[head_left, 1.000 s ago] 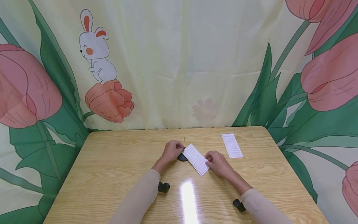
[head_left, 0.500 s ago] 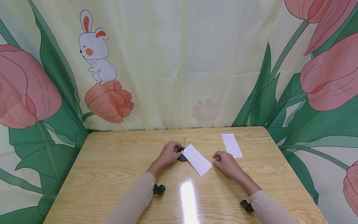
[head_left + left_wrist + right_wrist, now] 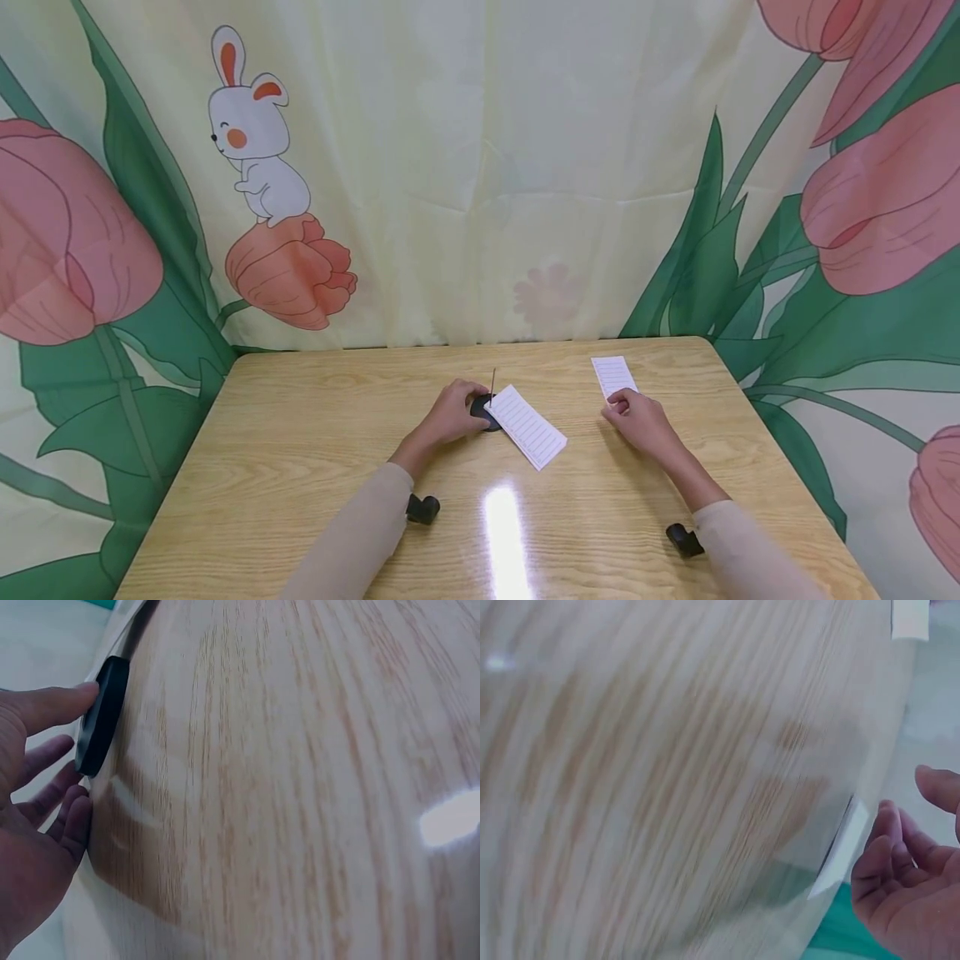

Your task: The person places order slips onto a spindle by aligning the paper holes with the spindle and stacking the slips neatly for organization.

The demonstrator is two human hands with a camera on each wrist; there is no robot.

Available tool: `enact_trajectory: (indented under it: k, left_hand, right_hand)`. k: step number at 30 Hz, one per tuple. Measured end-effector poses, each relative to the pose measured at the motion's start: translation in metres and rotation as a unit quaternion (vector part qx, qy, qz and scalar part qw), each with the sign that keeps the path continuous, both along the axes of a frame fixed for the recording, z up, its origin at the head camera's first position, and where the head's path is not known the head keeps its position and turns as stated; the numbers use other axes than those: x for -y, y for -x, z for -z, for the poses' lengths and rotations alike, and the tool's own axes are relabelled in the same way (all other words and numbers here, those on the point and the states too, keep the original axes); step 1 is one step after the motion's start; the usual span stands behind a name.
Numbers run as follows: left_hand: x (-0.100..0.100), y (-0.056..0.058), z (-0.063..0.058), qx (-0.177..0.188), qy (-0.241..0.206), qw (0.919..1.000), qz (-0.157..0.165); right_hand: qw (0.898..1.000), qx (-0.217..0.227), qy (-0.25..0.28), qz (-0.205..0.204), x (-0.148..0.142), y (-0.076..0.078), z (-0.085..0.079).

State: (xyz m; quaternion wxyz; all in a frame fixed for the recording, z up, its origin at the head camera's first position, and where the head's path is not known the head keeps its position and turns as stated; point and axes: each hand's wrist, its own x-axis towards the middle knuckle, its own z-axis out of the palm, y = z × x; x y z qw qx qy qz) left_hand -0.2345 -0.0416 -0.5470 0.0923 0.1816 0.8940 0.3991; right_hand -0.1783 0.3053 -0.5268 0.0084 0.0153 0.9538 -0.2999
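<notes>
My left hand (image 3: 448, 414) grips the edge of the round black base (image 3: 103, 716) of a bill spike (image 3: 492, 382), with the thumb on the near side and fingers around the far side. A stack of white lined paper slips (image 3: 529, 428) is on the spike by one corner and slants down to the right over the table. Toward the back right lies a single lined slip (image 3: 612, 372), its near part hidden by my right hand (image 3: 643, 422). In the right wrist view that hand's thumb stands apart from its loosely curled fingers, close to the slip (image 3: 841, 855).
The wooden table (image 3: 322, 467) runs back to a curtain (image 3: 420, 208) printed with tulips and a rabbit. A dark wrist-camera mount (image 3: 422, 509) shows below my left forearm, another mount (image 3: 684, 541) beside the right one. A bright reflection lies on the near tabletop.
My right hand has let go of the stack's lower corner and moved right to the single slip. The left hand has shifted from the stack's corner at the spike to the base.
</notes>
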Motion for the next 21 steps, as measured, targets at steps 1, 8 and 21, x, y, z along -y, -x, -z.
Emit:
enact_trajectory:
  k: [1, 8, 21]
  left_hand:
    - [0.0, 0.0, 0.0, -0.001, 0.002, 1.0, 0.001]
    - [0.0, 0.0, 0.001, -0.002, 0.005, 1.0, -0.003]
    - [0.0, -0.002, 0.001, -0.003, 0.012, 0.9999, -0.007]
  right_hand:
    - [1.0, 0.006, 0.0, 0.004, -0.003, 0.001, 0.0]
    - [0.999, 0.024, 0.001, 0.042, -0.022, 0.005, -0.002]
    - [0.995, 0.06, -0.043, 0.064, -0.04, 0.01, -0.005]
